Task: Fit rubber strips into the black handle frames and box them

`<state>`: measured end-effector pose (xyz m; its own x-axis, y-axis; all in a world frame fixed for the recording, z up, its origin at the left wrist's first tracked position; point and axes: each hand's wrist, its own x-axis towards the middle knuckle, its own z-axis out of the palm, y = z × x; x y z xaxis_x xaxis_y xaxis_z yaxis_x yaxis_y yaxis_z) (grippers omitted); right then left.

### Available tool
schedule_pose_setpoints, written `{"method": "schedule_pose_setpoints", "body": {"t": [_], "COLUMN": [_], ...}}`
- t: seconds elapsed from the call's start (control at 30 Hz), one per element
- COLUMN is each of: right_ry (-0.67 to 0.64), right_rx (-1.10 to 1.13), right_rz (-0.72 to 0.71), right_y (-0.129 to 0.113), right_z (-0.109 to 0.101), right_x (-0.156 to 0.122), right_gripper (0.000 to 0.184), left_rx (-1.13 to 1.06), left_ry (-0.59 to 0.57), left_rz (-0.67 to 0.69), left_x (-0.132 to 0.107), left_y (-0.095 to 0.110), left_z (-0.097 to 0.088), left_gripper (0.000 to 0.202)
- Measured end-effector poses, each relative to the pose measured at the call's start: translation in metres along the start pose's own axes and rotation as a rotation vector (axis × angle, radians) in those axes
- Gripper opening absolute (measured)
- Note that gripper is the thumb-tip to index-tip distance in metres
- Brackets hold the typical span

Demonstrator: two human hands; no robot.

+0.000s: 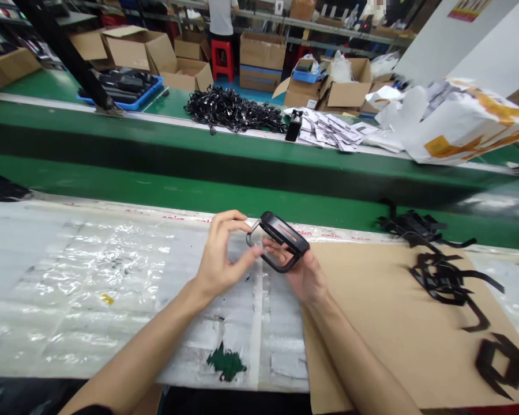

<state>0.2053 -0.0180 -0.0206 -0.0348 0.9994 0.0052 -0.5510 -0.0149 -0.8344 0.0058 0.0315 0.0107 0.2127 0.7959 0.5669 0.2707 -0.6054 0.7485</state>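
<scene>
The left hand (pixel 218 256) pinches a black plastic frame (pixel 281 233) and the right hand (pixel 307 278) grips it from beneath, above the plastic-sheeted bench (pixel 90 276). Black plastic strips (pixel 443 276) lie on a cardboard sheet (pixel 372 340) beside them; a green conveyor belt (pixel 164 193) runs beyond.

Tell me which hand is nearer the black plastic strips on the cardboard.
Right hand: left of the black plastic strips, at the cardboard's edge. Left hand: farther left, past the right hand, above the plastic sheeting.
</scene>
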Motion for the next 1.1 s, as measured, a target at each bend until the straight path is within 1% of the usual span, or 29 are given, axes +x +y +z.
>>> {"method": "schedule_pose_setpoints", "body": {"t": [0.03,0.07,0.1,0.13,0.17,0.2,0.23,0.27,0.33,0.37,0.43,0.5,0.57,0.63,0.7,0.73,0.77,0.8,0.83,0.87,0.9,0.93,0.97,1.03,1.1], "right_ry": [-0.022,-0.046,-0.067,-0.085,-0.097,-0.1,-0.09,-0.065,0.027,0.086,0.181,0.227,0.262,0.306,0.331,0.328,0.32,0.306,0.278,0.241,0.196,0.147,0.092,0.002,-0.031], "right_rx": [0.01,0.016,0.021,0.022,0.02,0.019,0.018,0.018,0.006,-0.008,-0.071,-0.219,-0.387,-0.495,-0.532,-0.553,-0.573,-0.587,-0.611,-0.644,-0.678,-0.716,-0.762,-0.847,-0.893], "right_rz": [-0.008,-0.01,-0.01,-0.006,0.001,0.008,0.017,0.028,0.053,0.061,0.066,0.003,-0.112,-0.221,-0.286,-0.312,-0.336,-0.352,-0.367,-0.381,-0.391,-0.395,-0.395,-0.388,-0.376], "right_y": [-0.001,-0.001,-0.001,0.0,0.001,0.001,0.002,0.003,0.003,0.004,0.005,0.006,0.006,0.004,0.0,-0.002,-0.004,-0.005,-0.006,-0.006,-0.006,-0.005,-0.003,0.002,0.007], "right_z": [0.0,0.0,0.0,0.001,0.001,0.001,0.001,0.001,0.001,0.001,-0.001,-0.002,-0.004,-0.004,-0.005,-0.006,-0.006,-0.006,-0.007,-0.007,-0.008,-0.008,-0.008,-0.008,-0.008], "right_x": [0.0,-0.001,-0.001,-0.002,-0.002,-0.002,-0.002,-0.002,0.001,0.002,0.006,0.008,0.008,0.005,0.0,-0.002,-0.004,-0.005,-0.006,-0.006,-0.006,-0.006,-0.007,-0.007,-0.008], "right_gripper": [0.05,0.049,0.048,0.047,0.048,0.05,0.054,0.059,0.063,0.06,0.047,0.036,0.031,0.028,0.025,0.024,0.024,0.024,0.023,0.021,0.018,0.017,0.019,0.024,0.026], "left_rx": [-0.11,-0.241,-0.38,-0.514,-0.629,-0.718,-0.781,-0.823,-0.864,-0.866,-0.83,-0.749,-0.62,-0.458,-0.314,-0.266,-0.239,-0.228,-0.222,-0.216,-0.207,-0.196,-0.179,-0.146,-0.109], "left_ry": [0.011,-0.031,-0.122,-0.24,-0.349,-0.42,-0.445,-0.436,-0.366,-0.321,-0.245,-0.226,-0.276,-0.374,-0.438,-0.436,-0.41,-0.361,-0.3,-0.246,-0.213,-0.204,-0.225,-0.334,-0.414], "left_rz": [-0.161,-0.33,-0.493,-0.636,-0.75,-0.83,-0.878,-0.898,-0.881,-0.853,-0.773,-0.677,-0.535,-0.324,-0.106,-0.031,0.012,0.023,0.005,-0.028,-0.063,-0.087,-0.099,-0.074,-0.01], "left_x": [0.002,0.004,0.006,0.007,0.009,0.01,0.012,0.012,0.013,0.012,0.011,0.008,0.005,0.002,0.001,0.001,0.002,0.004,0.005,0.007,0.009,0.01,0.011,0.01,0.008], "left_y": [-0.002,-0.003,-0.005,-0.006,-0.006,-0.006,-0.006,-0.006,-0.004,-0.003,-0.001,0.002,0.005,0.008,0.005,0.003,-0.001,-0.005,-0.008,-0.011,-0.012,-0.012,-0.011,-0.006,-0.001], "left_z": [-0.001,-0.003,-0.004,-0.005,-0.006,-0.006,-0.006,-0.006,-0.004,-0.002,0.001,0.004,0.005,0.002,-0.003,-0.007,-0.011,-0.014,-0.017,-0.02,-0.021,-0.021,-0.02,-0.016,-0.011], "left_gripper": [0.03,0.032,0.037,0.043,0.047,0.05,0.05,0.049,0.048,0.047,0.046,0.044,0.04,0.031,0.024,0.025,0.03,0.036,0.041,0.041,0.036,0.029,0.027,0.032,0.022]}}
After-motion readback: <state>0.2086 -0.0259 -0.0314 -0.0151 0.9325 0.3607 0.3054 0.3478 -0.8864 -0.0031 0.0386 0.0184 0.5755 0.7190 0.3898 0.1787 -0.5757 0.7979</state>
